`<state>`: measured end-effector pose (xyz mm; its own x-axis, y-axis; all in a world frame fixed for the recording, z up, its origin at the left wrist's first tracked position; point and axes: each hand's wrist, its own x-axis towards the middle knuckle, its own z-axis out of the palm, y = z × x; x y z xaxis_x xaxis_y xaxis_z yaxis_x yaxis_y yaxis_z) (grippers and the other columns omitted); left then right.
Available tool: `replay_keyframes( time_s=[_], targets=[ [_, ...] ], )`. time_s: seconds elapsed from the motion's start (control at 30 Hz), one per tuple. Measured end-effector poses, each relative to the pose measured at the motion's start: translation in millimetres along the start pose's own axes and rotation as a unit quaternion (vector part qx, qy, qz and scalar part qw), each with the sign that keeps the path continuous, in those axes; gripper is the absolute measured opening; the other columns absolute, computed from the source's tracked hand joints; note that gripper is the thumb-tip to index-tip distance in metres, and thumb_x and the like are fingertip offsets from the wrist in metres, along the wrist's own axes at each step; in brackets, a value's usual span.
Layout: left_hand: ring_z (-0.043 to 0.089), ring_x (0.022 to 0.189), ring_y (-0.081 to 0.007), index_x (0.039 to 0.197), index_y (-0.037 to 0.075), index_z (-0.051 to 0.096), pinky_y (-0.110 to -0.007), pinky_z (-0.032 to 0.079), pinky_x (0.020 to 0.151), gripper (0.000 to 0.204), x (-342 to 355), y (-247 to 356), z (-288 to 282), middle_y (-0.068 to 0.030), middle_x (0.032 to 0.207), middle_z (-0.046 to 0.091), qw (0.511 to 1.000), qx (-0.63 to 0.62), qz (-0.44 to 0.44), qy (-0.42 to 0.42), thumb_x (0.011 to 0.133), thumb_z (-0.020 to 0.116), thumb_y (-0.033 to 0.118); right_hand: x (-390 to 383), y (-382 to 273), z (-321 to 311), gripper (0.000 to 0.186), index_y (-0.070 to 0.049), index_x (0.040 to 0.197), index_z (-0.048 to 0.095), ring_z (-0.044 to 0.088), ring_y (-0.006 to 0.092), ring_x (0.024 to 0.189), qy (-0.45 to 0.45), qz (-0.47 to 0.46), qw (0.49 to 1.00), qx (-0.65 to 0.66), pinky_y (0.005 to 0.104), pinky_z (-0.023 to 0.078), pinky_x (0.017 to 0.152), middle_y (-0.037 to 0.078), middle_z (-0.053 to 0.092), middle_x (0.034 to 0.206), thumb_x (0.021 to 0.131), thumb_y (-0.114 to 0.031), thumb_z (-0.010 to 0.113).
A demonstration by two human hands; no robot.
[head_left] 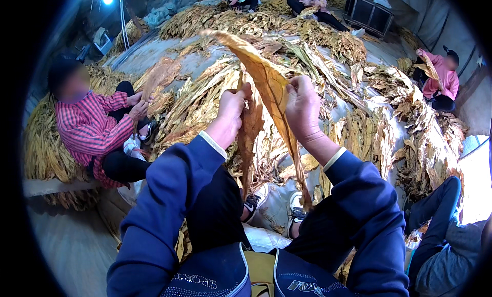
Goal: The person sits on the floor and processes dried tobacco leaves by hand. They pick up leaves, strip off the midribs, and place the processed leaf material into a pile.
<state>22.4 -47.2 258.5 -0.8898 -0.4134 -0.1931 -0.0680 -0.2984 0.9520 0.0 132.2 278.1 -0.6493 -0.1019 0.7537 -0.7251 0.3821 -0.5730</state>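
Observation:
Between my two hands, dried tobacco leaves are held up in front of me. My right hand (302, 106) pinches a long golden-brown tobacco leaf (270, 80) near its middle; the leaf's upper end curves up to the left and its lower end hangs toward my shoes. Closed around another leaf, my left hand (231, 110) grips a darker brown tobacco leaf (250, 135) that dangles straight down. The two leaves hang side by side, close together at the top. Beyond my hands lie heaps of yellow and brown tobacco leaves (200, 105).
A person in a checked shirt (97, 128) sits at the left holding a leaf. Another in pink (447, 79) sits at the far right, with more people at the back. A person's bent leg (435, 207) is close on my right. A dark crate (368, 14) stands at the back.

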Motion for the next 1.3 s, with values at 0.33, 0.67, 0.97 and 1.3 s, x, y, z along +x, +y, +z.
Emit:
replay_keyframes(
  time_s=[0.33, 0.67, 0.97, 1.3],
  targets=[
    [0.064, 0.086, -0.0199, 0.112, 0.002, 0.057, -0.035, 0.053, 0.082, 0.037, -12.2, 5.1, 2.7, -0.0079, 0.094, 0.065, 0.971, -0.114, 0.031, -0.209, 0.092, 0.065, 0.032, -27.0, -24.2, 17.5, 0.017, -0.004, 0.092, 0.052, 0.063, 0.0322, 0.084, -0.198, -0.206, 0.958, -0.029, 0.0392, 0.053, 0.066, 0.014, 0.059, 0.102, 0.079, -0.003, 0.061],
    [0.065, 0.097, -0.0229, 0.119, 0.001, 0.054, -0.04, 0.054, 0.086, 0.029, -13.8, 6.2, 9.6, -0.0113, 0.11, 0.065, 0.972, -0.144, 0.002, -0.183, 0.093, 0.061, 0.011, -0.9, 43.4, 12.8, 0.03, 0.004, 0.094, 0.057, 0.059, 0.0214, 0.069, -0.154, 0.177, 0.963, 0.13, 0.0354, 0.048, 0.067, 0.013, 0.062, 0.078, 0.081, -0.018, 0.073],
    [0.066, 0.095, -0.0247, 0.12, 0.001, 0.053, -0.04, 0.055, 0.084, 0.033, -7.1, 0.6, 7.4, -0.0118, 0.107, 0.066, 0.979, -0.13, -0.002, -0.158, 0.089, 0.062, -0.001, -6.5, 65.6, 8.7, 0.009, -0.003, 0.082, 0.061, 0.05, 0.0087, 0.063, -0.181, 0.403, 0.813, 0.38, 0.0258, 0.042, 0.059, 0.0, 0.058, 0.073, 0.087, -0.009, 0.065],
    [0.063, 0.1, -0.0228, 0.119, 0.0, 0.053, -0.036, 0.05, 0.091, 0.045, -17.7, 3.8, 18.3, -0.0104, 0.107, 0.064, 0.974, -0.168, 0.036, -0.147, 0.08, 0.076, 0.005, 12.5, 45.5, 10.0, 0.01, 0.001, 0.099, 0.058, 0.055, 0.0107, 0.074, -0.002, 0.36, 0.805, 0.472, 0.0252, 0.047, 0.069, 0.004, 0.061, 0.088, 0.09, -0.003, 0.06]
  ],
)
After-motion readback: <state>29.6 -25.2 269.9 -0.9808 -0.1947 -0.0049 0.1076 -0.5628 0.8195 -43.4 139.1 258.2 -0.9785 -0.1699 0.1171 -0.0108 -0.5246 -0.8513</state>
